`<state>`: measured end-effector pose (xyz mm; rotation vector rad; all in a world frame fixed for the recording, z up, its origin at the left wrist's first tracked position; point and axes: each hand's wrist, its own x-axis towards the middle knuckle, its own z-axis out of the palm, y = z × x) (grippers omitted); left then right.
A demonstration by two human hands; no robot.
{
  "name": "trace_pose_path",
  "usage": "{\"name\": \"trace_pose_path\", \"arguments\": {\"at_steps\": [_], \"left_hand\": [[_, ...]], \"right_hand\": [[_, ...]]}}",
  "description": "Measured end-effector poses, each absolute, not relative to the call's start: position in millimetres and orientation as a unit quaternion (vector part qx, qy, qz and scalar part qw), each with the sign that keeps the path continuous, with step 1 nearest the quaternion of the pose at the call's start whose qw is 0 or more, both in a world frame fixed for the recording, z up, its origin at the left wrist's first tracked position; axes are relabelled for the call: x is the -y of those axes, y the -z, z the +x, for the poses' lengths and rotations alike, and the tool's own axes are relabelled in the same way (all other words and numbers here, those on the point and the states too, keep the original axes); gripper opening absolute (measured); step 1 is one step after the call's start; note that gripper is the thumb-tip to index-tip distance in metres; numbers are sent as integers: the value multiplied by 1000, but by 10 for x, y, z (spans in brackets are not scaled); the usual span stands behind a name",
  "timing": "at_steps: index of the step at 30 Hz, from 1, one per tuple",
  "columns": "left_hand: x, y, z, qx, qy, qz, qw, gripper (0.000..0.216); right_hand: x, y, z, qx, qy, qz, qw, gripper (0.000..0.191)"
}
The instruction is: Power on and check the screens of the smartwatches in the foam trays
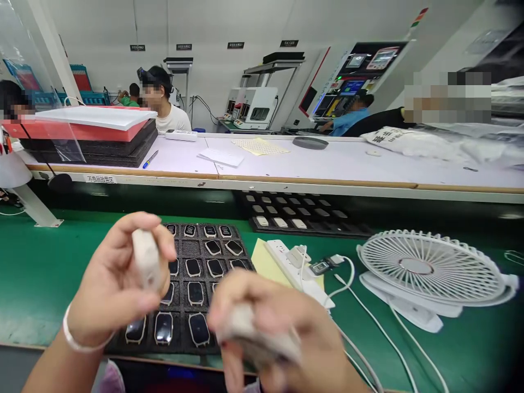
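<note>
My left hand (117, 273) is raised over the left edge of the foam tray, with thumb and fingers closed round a cream-coloured smartwatch (146, 259) seen from its side. Nearer to me, my right hand (286, 327) grips another cream smartwatch (256, 338), its underside dark and its outline smeared by motion. The two watches are apart. Behind and below the hands lies the black foam tray (190, 250), holding several dark-screened watches (195, 293) without straps in its slots. Part of the tray is hidden by my hands.
Right of the tray are a white power strip (282, 256) on yellow paper, a small USB meter (321, 266), cables and a white fan (434, 270). Another tray (311, 222) sits under the shelf (262, 166). Foam sheets (94, 144) are stacked at left. People work beyond.
</note>
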<state>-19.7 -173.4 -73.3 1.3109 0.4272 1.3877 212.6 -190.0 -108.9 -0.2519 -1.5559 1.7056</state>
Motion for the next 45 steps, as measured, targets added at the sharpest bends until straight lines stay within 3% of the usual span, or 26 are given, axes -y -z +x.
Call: {"name": "trace_pose_path", "arguments": {"at_steps": [2,5,13,29,45], "left_hand": [[1477,858,-139,-218,-582,558,551,49],[1101,1229,-61,-350,-581,527,512,56],[733,2233,18,-522,-483,454,536,56],[774,2147,-2,-471,-500,381,619,64],[795,2121,-4,-450,-468,413,639,54]], "right_hand": [[1518,1183,2000,554,-689,-72,462,46],[1006,1464,1840,432,-726,-200,497,54],[600,2392,1766,261,-793,-337,436,39],[575,2362,1829,327,-736,-353,476,42],[604,2349,1821,372,-719,-348,472,42]]}}
